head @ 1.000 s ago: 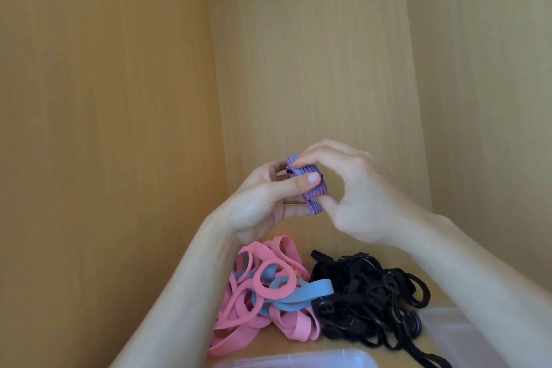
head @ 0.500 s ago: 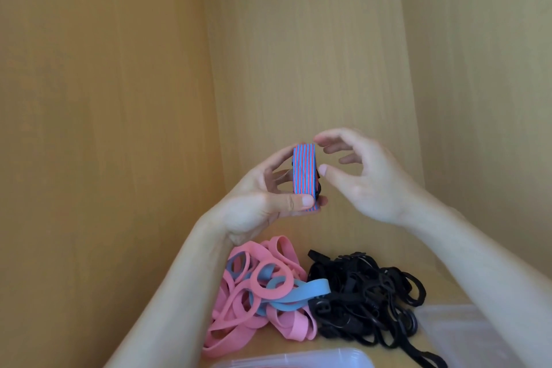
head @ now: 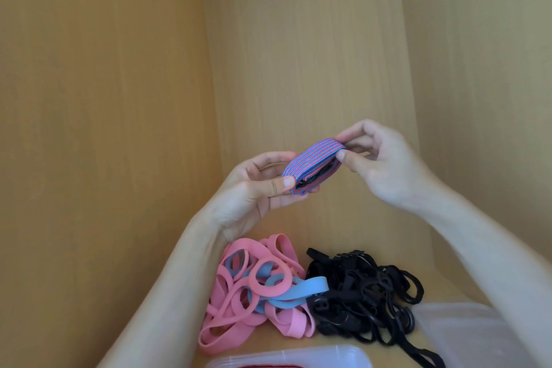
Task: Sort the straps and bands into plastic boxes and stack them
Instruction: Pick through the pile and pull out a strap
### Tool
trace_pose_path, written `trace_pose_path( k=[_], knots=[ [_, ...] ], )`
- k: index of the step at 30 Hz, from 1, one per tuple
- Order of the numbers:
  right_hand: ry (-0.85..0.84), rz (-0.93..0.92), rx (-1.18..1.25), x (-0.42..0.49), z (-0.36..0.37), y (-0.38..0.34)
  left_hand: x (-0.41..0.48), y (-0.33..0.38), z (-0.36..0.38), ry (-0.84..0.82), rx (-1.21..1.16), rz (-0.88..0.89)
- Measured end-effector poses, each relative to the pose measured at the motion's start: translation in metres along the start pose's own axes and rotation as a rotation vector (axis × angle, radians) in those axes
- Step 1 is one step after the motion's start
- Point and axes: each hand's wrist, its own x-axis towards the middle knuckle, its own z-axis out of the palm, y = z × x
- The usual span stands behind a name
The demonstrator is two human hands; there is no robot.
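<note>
Striped strap (head: 313, 166) folded into flat bundle, held in air between both hands, above piles, well clear of boxes.

Nearest camera: clear plastic box (head: 286, 358) at bottom edge, something red inside, too cropped to identify. Second clear box (head: 466, 334) at lower right, partly under right forearm, contents not readable.

Next back, on wooden shelf floor (head: 325, 348): pink and blue bands (head: 254, 287) in loose heap on left, black straps (head: 364, 293) tangled on right, heaps touching in middle. Neither sorted yet.

Above, mid-frame: left hand (head: 254, 191) palm toward camera, thumb pressed across lower left end of bundle, fingers curled behind, pinching it. Right hand (head: 379, 161) thumb and fingertips nipping upper right end, remaining fingers loosely curled. Both hands gripping, neither spread.

Key relation: bundle's long axis diagonal, low left to high right, one end in each hand, so equally near to both. Dark inner layers or a buckle visible in edge facing camera, cannot tell which.

Judgement: still tidying the fold, not yet placing. Drop into a box means moving down and toward camera; front box directly below left forearm, so left hand probably better placed for carrying. Risk: springy bundle unfolding once one end released.

Farthest: wooden back panel (head: 298, 54) and side walls, bare.
</note>
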Motion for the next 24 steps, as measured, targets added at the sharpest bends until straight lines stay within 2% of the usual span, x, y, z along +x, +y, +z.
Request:
trace_pose_path(
  k=[5,13,24],
  knots=[
    [-0.01,0.036,-0.008,-0.002,-0.006,-0.004,0.002,0.0,-0.004,0.183,-0.053,0.012],
    [-0.085,0.084,0.06,-0.006,-0.003,-0.014,0.005,-0.001,-0.006,0.327,-0.075,0.093],
    [-0.087,0.169,0.141,-0.005,-0.004,-0.013,0.004,0.002,0.0,0.304,-0.065,0.129]
  ],
)
